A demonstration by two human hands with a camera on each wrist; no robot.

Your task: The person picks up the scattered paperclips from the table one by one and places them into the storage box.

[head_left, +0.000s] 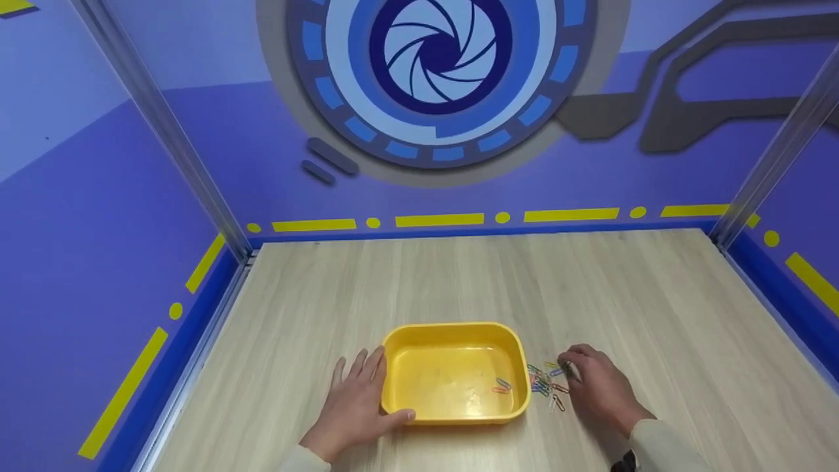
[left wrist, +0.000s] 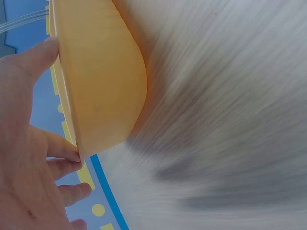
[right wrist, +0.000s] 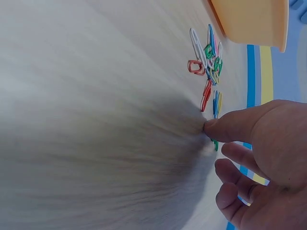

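A yellow plastic bin (head_left: pixel 452 419) stands on the table, with a blue and a pinkish paper clip (head_left: pixel 502 385) inside. My left hand (head_left: pixel 357 406) rests against its left end, fingers spread along the side and thumb over the near rim. Right of the bin lies a loose pile of coloured paper clips (head_left: pixel 541 380), among them red, white and blue ones. At the pile's right edge my right hand (head_left: pixel 603 387) has thumb and index finger down at the tabletop, pinching a green paper clip (right wrist: pixel 215 144). The index fingertip is largely hidden behind the thumb in the right wrist view.
The wood-grain table (head_left: pixel 459 275) is bounded by a blue patterned back wall (head_left: pixel 498 196) and side walls. Metal posts (head_left: pixel 190 164) rise at the back corners. A few clips, such as a red one (right wrist: pixel 206 96), lie slightly apart from the pile.
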